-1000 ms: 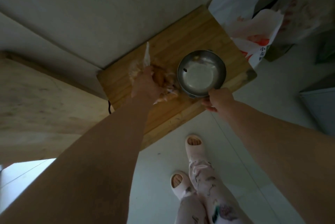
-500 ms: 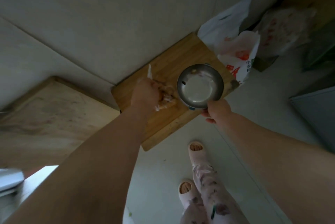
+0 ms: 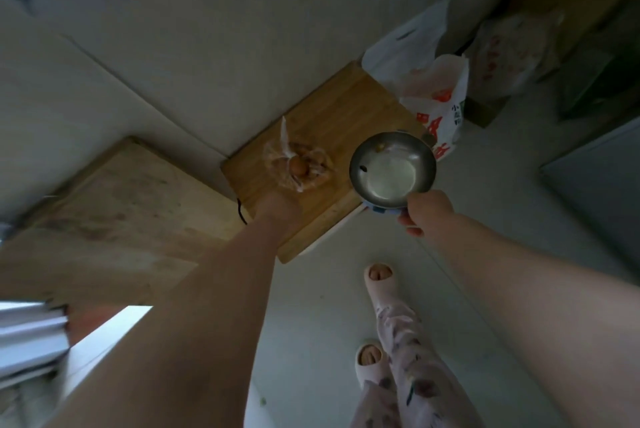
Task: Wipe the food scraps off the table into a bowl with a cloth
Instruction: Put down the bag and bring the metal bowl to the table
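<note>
A small bamboo-topped table (image 3: 341, 108) stands against the wall. On it lies a clear plastic bag (image 3: 294, 167) with brown round food inside. My left hand (image 3: 277, 211) hovers over the table's near part, just short of the bag and apart from it; it is blurred and seen from behind, so its fingers are hidden. No cloth shows. My right hand (image 3: 427, 211) grips the near rim of a steel bowl (image 3: 393, 169), which hangs mostly off the table's right corner. A few small scraps lie inside the bowl at its far rim.
White plastic bags with red print (image 3: 438, 105) crowd the floor right of the table. A larger worn wooden surface (image 3: 114, 205) lies to the left. A black cable (image 3: 240, 214) hangs at the table's left edge. My slippered feet (image 3: 379, 277) stand on the pale floor.
My left hand has come off the bag and drawn back toward the table's near edge, uncovering the bag. My right hand has carried the bowl rightward to the table's corner.
</note>
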Demonstrator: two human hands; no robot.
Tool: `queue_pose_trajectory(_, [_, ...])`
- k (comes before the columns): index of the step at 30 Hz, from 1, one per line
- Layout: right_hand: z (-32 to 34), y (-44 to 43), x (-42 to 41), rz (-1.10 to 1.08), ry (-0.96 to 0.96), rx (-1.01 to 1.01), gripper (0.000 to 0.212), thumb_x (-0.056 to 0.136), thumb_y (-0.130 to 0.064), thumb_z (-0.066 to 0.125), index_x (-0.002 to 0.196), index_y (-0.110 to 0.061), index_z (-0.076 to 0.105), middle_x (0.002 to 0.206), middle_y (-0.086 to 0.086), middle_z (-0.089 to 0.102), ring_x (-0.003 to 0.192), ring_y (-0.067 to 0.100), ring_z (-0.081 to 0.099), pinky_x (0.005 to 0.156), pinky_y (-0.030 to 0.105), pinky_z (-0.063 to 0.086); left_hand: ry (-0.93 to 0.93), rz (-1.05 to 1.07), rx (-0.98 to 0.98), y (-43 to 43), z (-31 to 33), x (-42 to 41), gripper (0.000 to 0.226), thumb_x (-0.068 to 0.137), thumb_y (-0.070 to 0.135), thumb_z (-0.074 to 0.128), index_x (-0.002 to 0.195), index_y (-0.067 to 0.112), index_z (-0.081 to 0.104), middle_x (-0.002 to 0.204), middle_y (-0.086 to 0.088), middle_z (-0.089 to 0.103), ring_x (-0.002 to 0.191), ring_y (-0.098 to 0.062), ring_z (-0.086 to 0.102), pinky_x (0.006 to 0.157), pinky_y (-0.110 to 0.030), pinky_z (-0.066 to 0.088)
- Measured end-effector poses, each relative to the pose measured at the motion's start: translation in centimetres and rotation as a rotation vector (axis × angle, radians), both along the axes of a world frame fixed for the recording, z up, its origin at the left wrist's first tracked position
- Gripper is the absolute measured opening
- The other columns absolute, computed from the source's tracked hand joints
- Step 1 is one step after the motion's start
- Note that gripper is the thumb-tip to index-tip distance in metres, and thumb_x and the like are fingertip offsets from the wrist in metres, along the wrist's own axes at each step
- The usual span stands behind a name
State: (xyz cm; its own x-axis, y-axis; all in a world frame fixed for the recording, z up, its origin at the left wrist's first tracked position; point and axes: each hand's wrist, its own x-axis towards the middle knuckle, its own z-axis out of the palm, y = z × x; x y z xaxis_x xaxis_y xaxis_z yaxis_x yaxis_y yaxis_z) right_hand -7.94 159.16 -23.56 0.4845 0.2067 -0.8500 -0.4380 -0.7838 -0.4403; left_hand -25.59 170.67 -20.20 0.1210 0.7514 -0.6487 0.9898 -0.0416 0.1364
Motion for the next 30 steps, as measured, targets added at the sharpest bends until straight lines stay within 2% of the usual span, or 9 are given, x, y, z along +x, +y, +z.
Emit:
queue_pose_trajectory(3, [0.8,-1.5,-1.0,-0.016,-0.012,0.032,0.033,0.096,-0.013,0.044,0.123,0.005,0.054,0.066,0.009,0.056,0.056,0.016,0.054,0.048,0.027,0.039,-0.227,0.154,-0.015,-0.8,0.6,0.5,0.024,0.098,0.011,0.044,0.105,0.005,0.065,0.112,-0.014,0.068,0.105,-0.028,0.064,0.083,-0.034,0.051])
queue_pose_trajectory(5, [1.8,-2.6,-1.5,-0.021,-0.041,0.063,0.036,0.095,-0.015,0.045,0.124,0.004,0.055,0.067,0.008,0.058,0.056,0.016,0.056,0.047,0.025,0.039,-0.345,0.178,0.048,-1.6,1.9,0.9,0.014,0.093,0.017,0.053,0.084,0.016,0.063,0.102,-0.014,0.069,0.096,-0.029,0.066,0.089,-0.040,0.054])
queue_pose_trajectory(7, [3.1,-4.4,-1.8,-0.042,-0.074,0.087,0.036,0.094,-0.015,0.045,0.124,0.002,0.055,0.067,0.008,0.059,0.057,0.016,0.057,0.048,0.025,0.038,-0.415,0.119,0.129,-2.7,3.8,1.7,0.026,0.093,0.022,0.053,0.068,0.026,0.049,0.091,-0.009,0.064,0.085,-0.025,0.061,0.085,-0.039,0.053])
queue_pose_trajectory(12, [7.8,-11.4,-1.9,-0.136,-0.166,0.173,0.027,0.089,-0.022,0.046,0.105,-0.006,0.061,0.081,0.012,0.071,0.061,0.021,0.063,0.054,0.024,0.038,-0.662,0.073,0.227,-7.3,9.6,4.8,0.015,0.097,0.020,0.046,0.090,0.017,0.059,0.088,-0.007,0.068,0.083,-0.027,0.067,0.080,-0.046,0.058])
queue_pose_trajectory(16, [12.0,-18.9,-1.0,-0.260,-0.249,0.212,0.020,0.080,-0.027,0.049,0.084,-0.013,0.063,0.065,0.005,0.071,0.070,0.026,0.070,0.060,0.027,0.040,-0.737,-0.038,0.187,-12.8,14.1,8.4,0.021,0.099,0.030,0.045,0.093,0.019,0.063,0.082,-0.003,0.065,0.076,-0.025,0.063,0.068,-0.037,0.053])
queue_pose_trajectory(20, [16.2,-27.0,0.7,-0.356,-0.350,0.199,0.019,0.078,-0.026,0.048,0.076,-0.013,0.062,0.065,0.006,0.072,0.066,0.025,0.071,0.059,0.027,0.042,-0.707,-0.275,0.003,-20.0,18.0,13.3,0.038,0.100,0.045,0.040,0.096,0.017,0.066,0.083,-0.004,0.066,0.083,-0.026,0.065,0.077,-0.037,0.053])
queue_pose_trajectory(23, [18.7,-32.6,1.9,-0.426,-0.420,0.168,0.018,0.080,-0.027,0.048,0.072,-0.013,0.057,0.068,0.008,0.074,0.072,0.028,0.073,0.061,0.030,0.046,-0.668,-0.451,-0.033,-26.1,20.4,17.2,0.045,0.101,0.044,0.038,0.073,0.017,0.059,0.071,-0.003,0.060,0.070,-0.022,0.060,0.068,-0.031,0.050])
queue_pose_trajectory(26, [20.7,-39.1,2.5,-0.498,-0.457,0.131,0.019,0.086,-0.030,0.046,0.074,-0.017,0.050,0.071,0.006,0.074,0.074,0.025,0.074,0.065,0.031,0.051,-0.648,-0.677,-0.002,-32.5,21.7,19.9,0.045,0.100,0.040,0.040,0.065,0.020,0.059,0.061,0.002,0.058,0.066,-0.020,0.055,0.067,-0.029,0.045])
queue_pose_trajectory(30, [23.0,-49.5,2.2,-0.611,-0.514,0.110,0.018,0.084,-0.024,0.049,0.068,-0.017,0.054,0.063,0.002,0.066,0.059,0.021,0.068,0.048,0.023,0.046,-0.595,-1.036,-0.023,-42.4,22.7,22.6,0.032,0.099,0.025,0.045,0.074,0.014,0.061,0.063,-0.001,0.060,0.056,-0.016,0.054,0.060,-0.026,0.046])
